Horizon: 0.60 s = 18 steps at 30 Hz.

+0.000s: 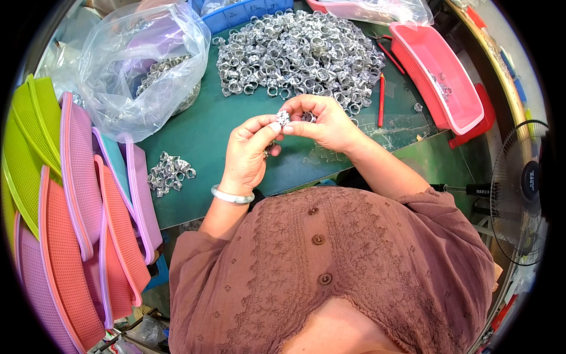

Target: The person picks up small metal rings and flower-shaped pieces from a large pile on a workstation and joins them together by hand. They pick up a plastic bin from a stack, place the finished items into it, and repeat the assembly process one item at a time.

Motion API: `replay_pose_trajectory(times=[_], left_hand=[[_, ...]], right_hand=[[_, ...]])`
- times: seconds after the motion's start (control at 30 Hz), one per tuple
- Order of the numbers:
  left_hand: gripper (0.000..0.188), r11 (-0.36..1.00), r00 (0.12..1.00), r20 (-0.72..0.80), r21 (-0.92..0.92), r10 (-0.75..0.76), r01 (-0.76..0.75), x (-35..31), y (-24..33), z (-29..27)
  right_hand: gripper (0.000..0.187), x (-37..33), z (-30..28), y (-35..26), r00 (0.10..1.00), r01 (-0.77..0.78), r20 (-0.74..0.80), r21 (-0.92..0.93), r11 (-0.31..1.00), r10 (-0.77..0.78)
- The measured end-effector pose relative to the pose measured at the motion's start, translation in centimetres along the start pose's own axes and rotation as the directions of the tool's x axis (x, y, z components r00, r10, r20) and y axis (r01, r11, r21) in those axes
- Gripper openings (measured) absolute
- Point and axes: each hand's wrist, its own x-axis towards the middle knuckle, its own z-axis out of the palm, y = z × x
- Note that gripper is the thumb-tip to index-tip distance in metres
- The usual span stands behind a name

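My left hand (247,147) and my right hand (330,123) meet above the green table mat. Between their fingertips is a silvery ring (283,118) with a knobbly, studded top. Another ring (308,117) shows in the curl of my right fingers. In my left palm, partly hidden by the fingers, sits something small and metallic (269,148), probably another ring. A large heap of similar silvery rings (300,53) spreads just beyond my hands. To the left of my left hand lies a smaller cluster of rings (170,174).
Stacked coloured plastic baskets (76,177) crowd the left. A clear plastic bag (147,76) holding rings stands at the far left. Red-handled pliers (389,54), a red pen-like tool (381,100) and a pink basket (436,76) lie right. A fan (522,189) stands at the right edge.
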Motion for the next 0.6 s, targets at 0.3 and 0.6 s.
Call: replay_pose_trajectory(times=[0.3,0.6], left_hand=[[0.010,1.000,1.000,0.013,0.002,0.004,-0.004,-0.03,0.02,-0.05],[0.010,1.000,1.000,0.022,0.009,0.006,-0.006,-0.06,0.04,-0.09]], right_hand=[[0.025,0.00,-0.03,-0.01,0.999,0.050,0.013,-0.016,0.999,-0.050],[0.024,-0.06,-0.06,-0.16,0.998,0.062,0.011,-0.058,0.996,-0.061]])
